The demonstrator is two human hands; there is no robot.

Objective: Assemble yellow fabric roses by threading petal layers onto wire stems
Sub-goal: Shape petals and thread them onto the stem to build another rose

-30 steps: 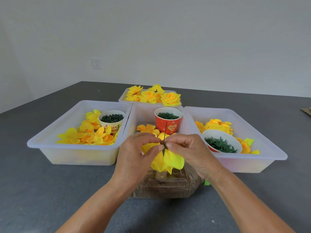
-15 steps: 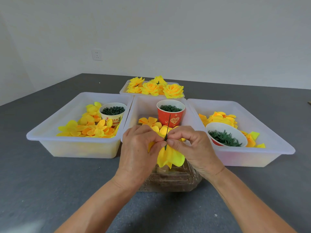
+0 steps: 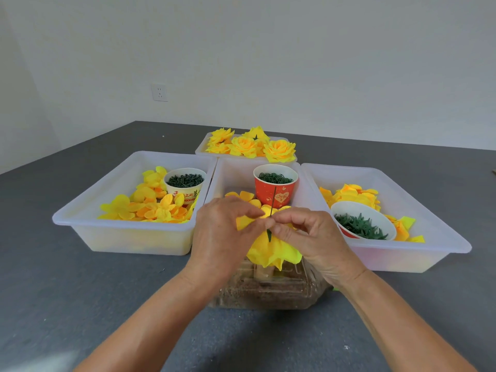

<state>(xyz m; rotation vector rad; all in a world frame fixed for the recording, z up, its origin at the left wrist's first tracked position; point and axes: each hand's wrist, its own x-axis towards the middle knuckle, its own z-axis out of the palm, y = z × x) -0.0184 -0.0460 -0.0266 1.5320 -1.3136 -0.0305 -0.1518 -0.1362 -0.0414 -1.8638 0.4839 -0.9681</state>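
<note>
A thin green wire stem [image 3: 273,202] stands upright between my two hands, its tip in front of the red cup. A yellow petal layer [image 3: 271,253] hangs on it below my fingers, upside down. My left hand [image 3: 222,237] pinches the petal fabric at the stem from the left. My right hand [image 3: 306,237] pinches the stem and petal from the right, thumb and forefinger together. Both hands hover over a clear plastic box [image 3: 268,288] at the table's front.
Three white trays: left tray [image 3: 80,218] with loose yellow petals and a white cup [image 3: 185,183] of green parts, middle tray [image 3: 230,173] with a red cup [image 3: 276,187], right tray [image 3: 429,234] with petals and a white bowl [image 3: 362,221]. Finished roses [image 3: 252,145] fill a far tray.
The camera view shifted slightly; both hands stay pinched at the stem and have worked the petal layer along the wire, with the left thumb now lower on the fabric.
</note>
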